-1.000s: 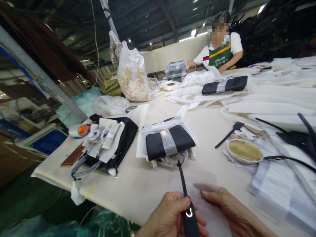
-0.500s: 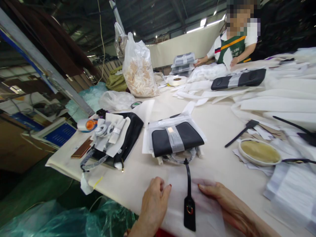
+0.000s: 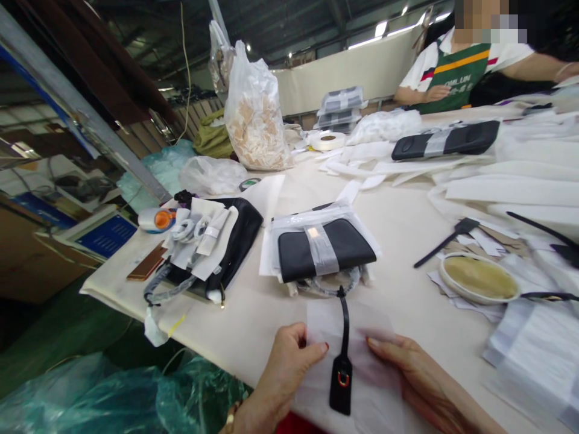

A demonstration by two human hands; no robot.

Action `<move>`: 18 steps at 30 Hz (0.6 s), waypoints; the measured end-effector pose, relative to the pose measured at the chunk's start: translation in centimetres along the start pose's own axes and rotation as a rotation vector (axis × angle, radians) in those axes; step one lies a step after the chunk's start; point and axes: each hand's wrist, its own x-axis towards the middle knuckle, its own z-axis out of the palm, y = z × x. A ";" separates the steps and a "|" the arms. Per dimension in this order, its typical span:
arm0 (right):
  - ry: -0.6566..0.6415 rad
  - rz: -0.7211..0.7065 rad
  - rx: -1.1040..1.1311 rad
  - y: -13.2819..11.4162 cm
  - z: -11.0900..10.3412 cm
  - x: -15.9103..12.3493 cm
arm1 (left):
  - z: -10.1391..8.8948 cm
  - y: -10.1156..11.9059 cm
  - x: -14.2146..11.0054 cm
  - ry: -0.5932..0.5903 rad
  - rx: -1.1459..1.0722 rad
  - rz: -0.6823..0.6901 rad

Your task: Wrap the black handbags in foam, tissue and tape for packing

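In front of me a thin translucent sheet (image 3: 316, 386) lies between my hands; whether it is a flat sheet or a bag I cannot tell. My left hand (image 3: 289, 364) pinches its left edge with the thumb on top. My right hand (image 3: 409, 364) grips the right side, thumb above, its fingers showing blurred through the sheet. Over the sheet lies a black leather tag (image 3: 341, 392) with a gold-and-red ring, its strap reaching up to a plastic-wrapped handle (image 3: 335, 283). The handle belongs to a wrapped handbag, with a black wallet-like pouch (image 3: 330, 247) banded on top.
To the left sits another black handbag (image 3: 244, 223) bearing white wrapped straps, near a tape roll (image 3: 156, 220). At right are a dish of yellowish paste (image 3: 479, 277), a black strap (image 3: 446, 241) and translucent sheets (image 3: 538, 355). A co-worker (image 3: 461, 78) stands across the table, behind white padding.
My left hand has shifted right and up along the sheet, its thumb nearer the strap. The tag has swung slightly left. Across the table, the co-worker has moved right with an arm stretched out.
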 end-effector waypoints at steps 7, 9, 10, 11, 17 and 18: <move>0.070 -0.020 -0.035 0.3 0.6 -0.4 | 0.9 -0.2 -0.2 -0.056 -0.228 0.004; 0.088 -0.018 -0.050 0.2 0.6 -0.4 | 1.1 -0.1 -0.2 -0.059 -0.258 -0.011; 0.094 -0.021 -0.054 0.2 0.6 -0.3 | 1.2 0.0 -0.3 -0.067 -0.275 -0.025; 0.099 -0.029 -0.059 0.2 0.6 -0.3 | 1.3 0.1 -0.3 -0.075 -0.290 -0.040; 0.119 -0.055 -0.107 0.6 0.8 -0.7 | 1.7 0.7 -1.0 0.009 -0.036 0.077; 0.117 -0.065 -0.111 0.8 0.8 -0.7 | 1.8 0.6 -1.0 0.035 0.036 0.096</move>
